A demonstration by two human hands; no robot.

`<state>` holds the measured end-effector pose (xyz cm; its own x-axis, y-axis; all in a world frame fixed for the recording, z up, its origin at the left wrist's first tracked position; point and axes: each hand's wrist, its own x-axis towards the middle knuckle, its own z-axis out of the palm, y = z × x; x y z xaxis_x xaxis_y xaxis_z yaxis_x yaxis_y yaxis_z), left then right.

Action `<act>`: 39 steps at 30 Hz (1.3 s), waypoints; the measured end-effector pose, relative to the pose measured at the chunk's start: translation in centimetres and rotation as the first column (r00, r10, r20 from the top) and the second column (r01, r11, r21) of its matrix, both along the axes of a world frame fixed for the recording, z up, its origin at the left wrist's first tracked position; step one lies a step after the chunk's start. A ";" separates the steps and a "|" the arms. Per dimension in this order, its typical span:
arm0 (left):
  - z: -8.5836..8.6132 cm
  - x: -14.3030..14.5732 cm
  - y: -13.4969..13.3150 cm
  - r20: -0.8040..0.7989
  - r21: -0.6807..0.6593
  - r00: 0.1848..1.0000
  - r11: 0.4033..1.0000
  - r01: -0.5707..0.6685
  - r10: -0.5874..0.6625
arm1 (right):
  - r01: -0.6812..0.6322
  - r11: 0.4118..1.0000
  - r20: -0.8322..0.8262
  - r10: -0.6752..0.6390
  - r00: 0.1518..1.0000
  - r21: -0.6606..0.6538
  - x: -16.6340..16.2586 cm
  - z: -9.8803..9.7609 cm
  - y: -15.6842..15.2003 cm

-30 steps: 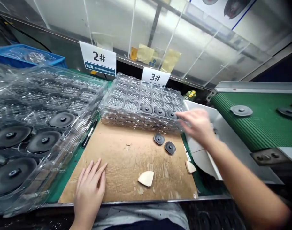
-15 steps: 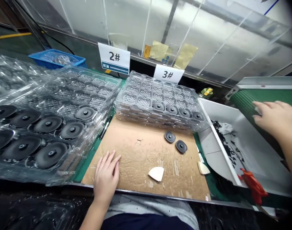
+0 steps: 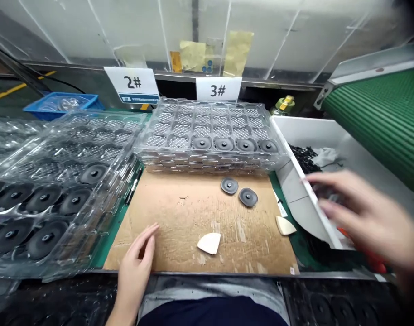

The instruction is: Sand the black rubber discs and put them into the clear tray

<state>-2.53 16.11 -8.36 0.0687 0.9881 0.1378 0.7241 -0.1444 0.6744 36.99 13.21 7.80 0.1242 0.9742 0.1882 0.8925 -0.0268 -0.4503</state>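
Observation:
My left hand (image 3: 137, 260) rests on the front left of the cardboard sheet (image 3: 173, 217), fingers stretched out, thumb apart, holding nothing. Smeared by motion, my right hand (image 3: 359, 210) hangs over the left wall of the white bin (image 3: 305, 199). Its thumb and fingers close around a dark piece too blurred to make out. Two black rounded discs with a central stub, a rear disc (image 3: 229, 185) and a front disc (image 3: 248, 197), lie on the cardboard. Nearer me is a cream wedge-shaped pad (image 3: 209, 243); a second wedge pad (image 3: 285, 225) sits at the right edge.
Behind the cardboard stands a stack of clear trays (image 3: 207, 158), several black discs in its front row. A larger clear tray (image 3: 101, 199) with discs is at left. A green ribbed conveyor (image 3: 380, 113) rises at right. Red-handled pliers (image 3: 375, 262) are partly hidden behind my right hand.
My right hand has come down and left from the conveyor to the bin's edge, a dark piece now in its fingers. My left hand has turned slightly on its side. The view has swung right.

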 end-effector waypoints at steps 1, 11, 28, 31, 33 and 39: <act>0.9 1.1 -0.7 0.028 -0.029 1.000 1.000 0.010 -0.009 | -0.130 0.985 -0.193 0.106 0.975 -0.112 -2.0 -1.6 -1.5; 2.3 13.5 -4.6 -0.134 0.271 0.441 0.395 0.878 -0.887 | -0.358 0.835 -0.908 -0.378 0.180 -0.418 -10.1 -12.9 -9.6; 4.4 12.7 -4.9 0.559 -0.337 0.769 0.763 0.551 -0.309 | -0.248 0.916 -0.883 -0.190 0.429 -0.317 -10.2 -14.7 -9.9; 5.7 10.6 -4.3 0.754 -0.631 0.565 0.608 0.482 0.334 | -0.166 0.957 -0.819 -0.106 0.563 -0.238 -10.8 -14.7 -8.6; 6.4 9.4 -3.8 0.759 -0.646 0.375 0.540 0.539 0.533 | -0.161 0.966 -0.720 -0.036 0.693 -0.204 -11.5 -14.2 -7.1; 6.3 6.7 -3.7 0.779 -0.523 0.071 0.584 0.621 0.623 | -0.324 0.936 -0.227 0.288 0.930 -0.141 -15.7 -15.5 -2.7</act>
